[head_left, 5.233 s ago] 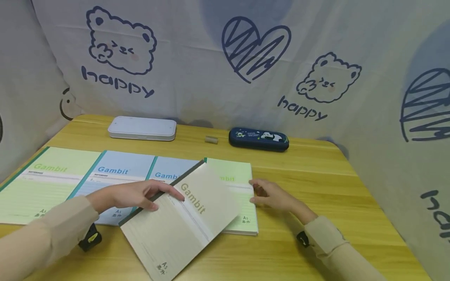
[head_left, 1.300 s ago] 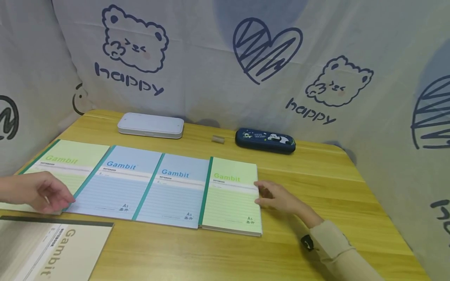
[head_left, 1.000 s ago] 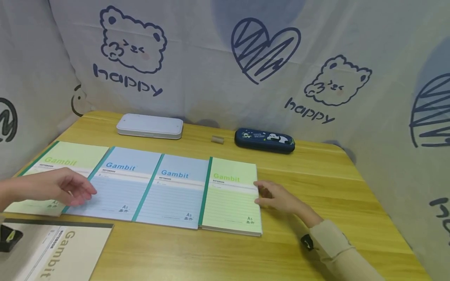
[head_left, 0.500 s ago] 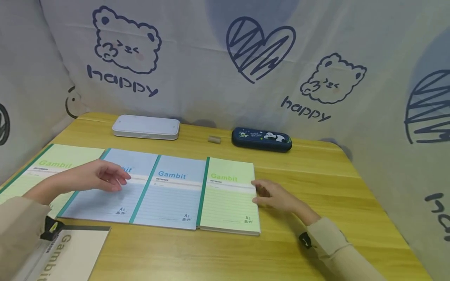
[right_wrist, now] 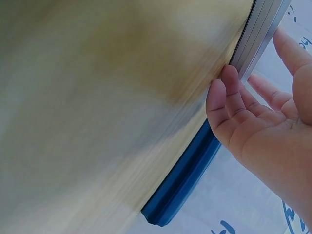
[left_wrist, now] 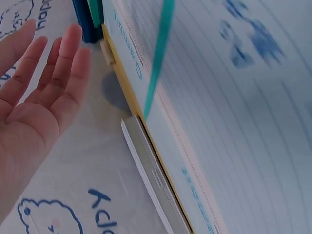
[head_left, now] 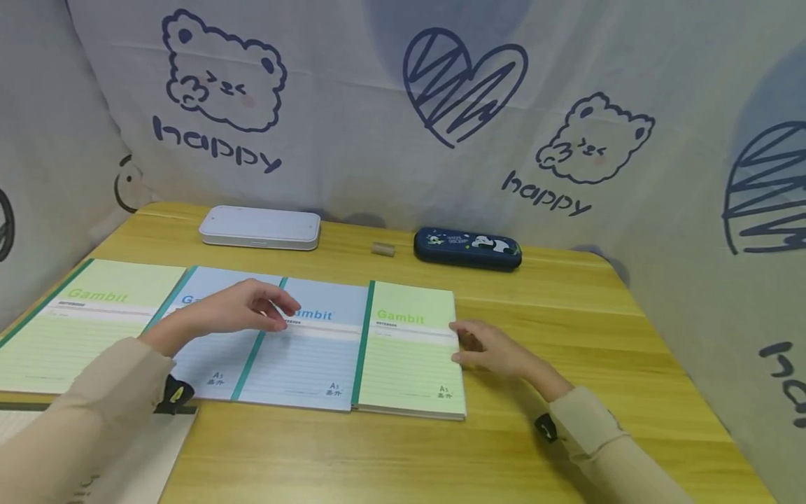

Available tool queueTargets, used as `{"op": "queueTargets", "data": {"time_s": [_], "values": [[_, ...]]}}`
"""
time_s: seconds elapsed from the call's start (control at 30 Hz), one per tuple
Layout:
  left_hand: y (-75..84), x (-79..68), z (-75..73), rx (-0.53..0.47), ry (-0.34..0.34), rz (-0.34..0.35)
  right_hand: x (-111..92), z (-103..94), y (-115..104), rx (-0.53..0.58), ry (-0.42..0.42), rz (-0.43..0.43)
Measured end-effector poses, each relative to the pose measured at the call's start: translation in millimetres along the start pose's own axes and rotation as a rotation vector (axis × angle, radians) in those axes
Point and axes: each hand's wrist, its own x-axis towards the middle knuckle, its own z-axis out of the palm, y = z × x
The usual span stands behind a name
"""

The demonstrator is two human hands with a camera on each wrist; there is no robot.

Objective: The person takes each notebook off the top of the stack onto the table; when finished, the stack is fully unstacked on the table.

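My left hand (head_left: 236, 308) hovers over the two blue Gambit notebooks, fingers loosely bent and nothing in them; in the left wrist view its palm and fingers (left_wrist: 66, 73) show spread. Beneath it lie the left blue notebook (head_left: 217, 357) and the right blue notebook (head_left: 308, 371), side by side. My right hand (head_left: 497, 350) touches the right edge of a green notebook (head_left: 409, 371), which tops a small stack. In the right wrist view the fingertips (right_wrist: 229, 75) rest against the layered page edges (right_wrist: 256, 36). A pale green notebook (head_left: 69, 350) lies at the far left.
A grey-beige notebook (head_left: 141, 455) lies at the near left, partly under the left sleeve. Along the back of the wooden table (head_left: 403, 462) are a white case (head_left: 260, 227), a small tan block (head_left: 383, 249) and a dark blue panda case (head_left: 467, 249). A printed curtain (head_left: 352, 105) hangs behind.
The grey-beige notebook, earlier held by the left hand over the row, now lies at the near left. The left hand has since moved right, without it. The right hand has stayed at the green notebook.
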Motion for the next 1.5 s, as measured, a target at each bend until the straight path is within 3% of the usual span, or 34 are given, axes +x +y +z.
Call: {"op": "queueTargets", "data": {"time_s": [0.33, 0.47, 0.57, 0.77, 1.03, 1.5], "values": [[13.8, 35.1, 26.4, -0.013, -0.010, 0.017, 1.7, -0.8, -5.5, 0.003, -0.015, -0.005], [14.9, 44.7, 36.1, -0.018, 0.018, 0.033, 2.1, -0.9, -5.3, 0.006, -0.016, -0.006], [16.2, 50.8, 43.3, -0.002, 0.056, 0.003, 2.3, -0.6, -3.9, 0.007, -0.018, -0.007], [20.1, 61.6, 54.2, 0.024, 0.111, -0.075, 2.3, -0.6, -2.4, 0.018, -0.020, -0.001], [24.5, 77.1, 67.9, 0.008, 0.095, -0.164, 2.0, -0.6, -1.7, 0.010, -0.015, -0.004], [32.2, 87.4, 81.7, 0.120, 0.069, -0.156, -0.7, -1.1, -0.5, 0.014, -0.005, -0.004]]}}
